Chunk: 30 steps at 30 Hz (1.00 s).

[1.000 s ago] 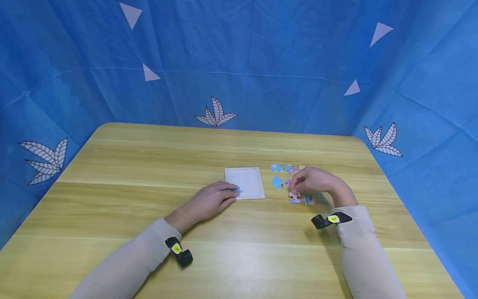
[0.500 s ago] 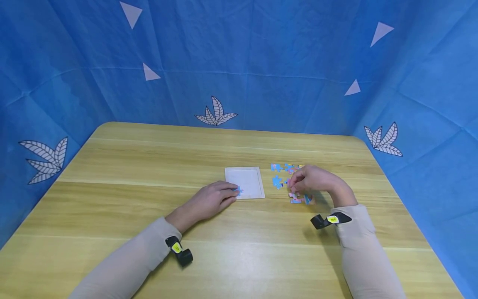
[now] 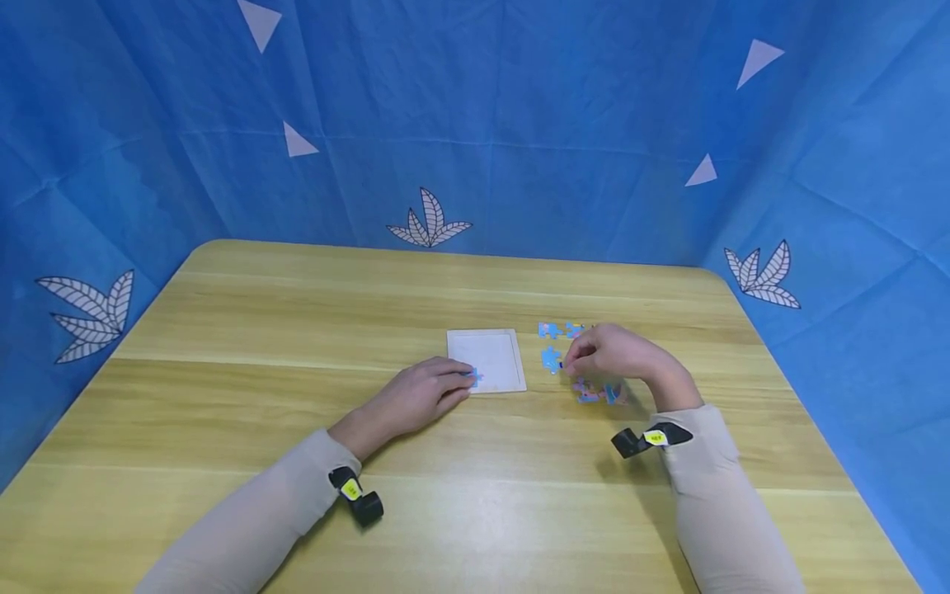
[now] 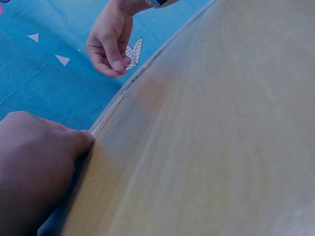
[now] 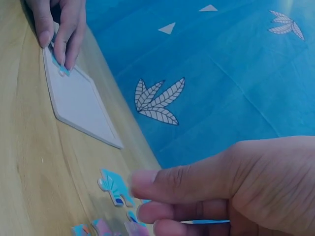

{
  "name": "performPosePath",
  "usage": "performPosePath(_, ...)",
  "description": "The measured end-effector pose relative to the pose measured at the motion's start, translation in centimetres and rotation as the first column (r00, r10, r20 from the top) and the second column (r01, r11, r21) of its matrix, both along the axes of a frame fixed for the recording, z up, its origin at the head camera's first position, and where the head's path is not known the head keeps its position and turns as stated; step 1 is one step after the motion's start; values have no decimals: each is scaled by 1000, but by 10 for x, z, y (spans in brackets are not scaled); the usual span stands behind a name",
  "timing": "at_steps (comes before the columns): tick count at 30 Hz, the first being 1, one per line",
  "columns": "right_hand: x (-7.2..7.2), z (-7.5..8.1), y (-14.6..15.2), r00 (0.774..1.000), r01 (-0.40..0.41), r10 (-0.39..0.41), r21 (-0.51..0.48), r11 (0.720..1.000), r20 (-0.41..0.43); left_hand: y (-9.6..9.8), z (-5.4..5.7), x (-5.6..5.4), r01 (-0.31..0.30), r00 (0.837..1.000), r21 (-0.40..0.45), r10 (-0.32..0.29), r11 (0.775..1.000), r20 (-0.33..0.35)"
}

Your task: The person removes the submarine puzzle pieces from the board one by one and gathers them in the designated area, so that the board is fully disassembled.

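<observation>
Left hand [image 3: 416,400] presses small blue puzzle piece [image 3: 472,379] with relaxed fingertips onto near-left corner of white square puzzle tray [image 3: 496,360]. Right hand [image 3: 619,355], fingers curled, hovers over loose blue-pink puzzle pieces [image 3: 597,391] on wooden table [image 3: 297,330]; whether it pinches one, cannot tell. Step, by judgement: seating first piece, picking another. Next move needs clean pinch, right orientation. Tray holds only that corner piece.

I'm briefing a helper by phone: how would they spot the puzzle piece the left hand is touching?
Find the white square tray mid-table. At its near-left corner, the left hand's fingertips press one blue puzzle piece, alone inside the tray, unlike the loose pieces scattered to its right.
</observation>
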State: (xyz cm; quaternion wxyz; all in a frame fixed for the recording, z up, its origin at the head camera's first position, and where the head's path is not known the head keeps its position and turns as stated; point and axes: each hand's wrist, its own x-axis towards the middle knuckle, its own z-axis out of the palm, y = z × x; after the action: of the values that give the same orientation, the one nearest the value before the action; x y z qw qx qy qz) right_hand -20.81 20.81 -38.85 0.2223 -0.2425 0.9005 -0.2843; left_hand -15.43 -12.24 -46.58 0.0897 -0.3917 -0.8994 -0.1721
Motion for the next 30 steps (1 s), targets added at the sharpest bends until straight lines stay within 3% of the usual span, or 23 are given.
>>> performPosePath(7,4,-4,-24,996,11,-12,-13,1000,-92,0,1,0,-6,1000,-9,6,1000,6)
performPosePath(13,11,-19,-56,971,-69,49,-75,995,-233,1,0,0,-23,1000,-7,23,1000,13)
performPosePath(17,16,-27,-72,957,-96,67,-91,991,-283,1,0,-1,-27,1000,14,27,1000,7)
performPosePath(23,20,-33,-90,924,-151,122,-53,987,-362,0,3,-1,-124,992,56,123,991,25)
performPosePath(30,22,-39,-108,889,-195,175,-4,981,-424,0,2,-1,-211,977,10,211,977,38)
